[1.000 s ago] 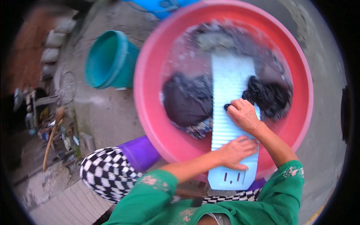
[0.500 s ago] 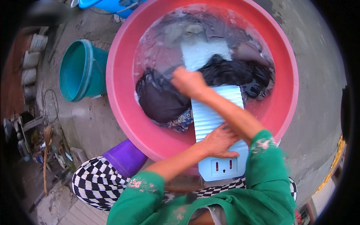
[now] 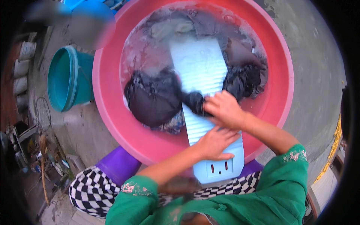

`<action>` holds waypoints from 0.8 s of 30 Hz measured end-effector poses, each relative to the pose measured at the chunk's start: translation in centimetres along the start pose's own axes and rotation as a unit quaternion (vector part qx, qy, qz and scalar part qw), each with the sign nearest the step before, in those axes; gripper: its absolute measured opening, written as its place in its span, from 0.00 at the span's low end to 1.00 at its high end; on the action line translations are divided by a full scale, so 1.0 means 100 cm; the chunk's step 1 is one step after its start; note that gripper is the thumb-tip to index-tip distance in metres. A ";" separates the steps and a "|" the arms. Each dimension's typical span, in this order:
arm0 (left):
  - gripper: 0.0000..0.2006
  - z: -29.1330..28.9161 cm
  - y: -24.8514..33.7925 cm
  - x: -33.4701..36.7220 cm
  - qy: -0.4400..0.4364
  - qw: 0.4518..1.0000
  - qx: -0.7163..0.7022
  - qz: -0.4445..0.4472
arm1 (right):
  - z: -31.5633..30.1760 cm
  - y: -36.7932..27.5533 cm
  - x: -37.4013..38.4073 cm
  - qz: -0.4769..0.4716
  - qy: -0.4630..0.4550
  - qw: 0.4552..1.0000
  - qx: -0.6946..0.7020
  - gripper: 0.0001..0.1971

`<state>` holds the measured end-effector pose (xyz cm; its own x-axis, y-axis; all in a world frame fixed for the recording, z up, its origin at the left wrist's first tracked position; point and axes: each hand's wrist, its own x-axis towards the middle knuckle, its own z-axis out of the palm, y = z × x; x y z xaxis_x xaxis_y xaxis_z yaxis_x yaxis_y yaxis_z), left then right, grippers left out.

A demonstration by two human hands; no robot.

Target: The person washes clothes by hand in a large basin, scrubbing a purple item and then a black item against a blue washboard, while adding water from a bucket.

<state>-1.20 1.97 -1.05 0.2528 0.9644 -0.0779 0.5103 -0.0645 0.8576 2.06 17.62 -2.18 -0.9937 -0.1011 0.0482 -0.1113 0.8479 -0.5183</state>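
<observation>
A light-blue washboard (image 3: 204, 71) leans in a big pink tub (image 3: 122, 127), its ridged face up and its near end toward my lap. My left hand (image 3: 215, 143) lies flat on the board's lower part, fingers stretched out and thumb apart. Just above it, my right hand (image 3: 227, 108) grips a dark wet garment (image 3: 195, 102), which runs across the ridges. To the left, a black garment (image 3: 153, 99) bulges out of the water. More black wet cloth (image 3: 245, 80) lies at the board's right side. My right fingertips are partly hidden in the cloth.
Soapy water with grey clothes (image 3: 210, 22) fills the tub's far part. A teal bucket (image 3: 69, 78) stands left of the tub, blue plastic things (image 3: 90, 11) behind it. A broom (image 3: 44, 157) and clutter lie at the far left. Yellow rope (image 3: 332, 150) runs along the right.
My right hand has come from the tub's left middle back to the right and nearer, and now grips dark cloth on the board. My left hand stays on the board. The view has shifted slightly.
</observation>
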 end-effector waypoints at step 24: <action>0.36 0.004 0.008 0.012 0.052 0.997 0.022 0.056 | 0.013 0.099 0.100 0.134 0.216 0.956 -0.144 0.13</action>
<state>-0.11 2.97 -0.66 0.2251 0.9717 0.0712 0.5207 -0.1818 0.8342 -9.00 24.32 -7.90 -0.8923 0.3119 0.3262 0.2114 0.9274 -0.3084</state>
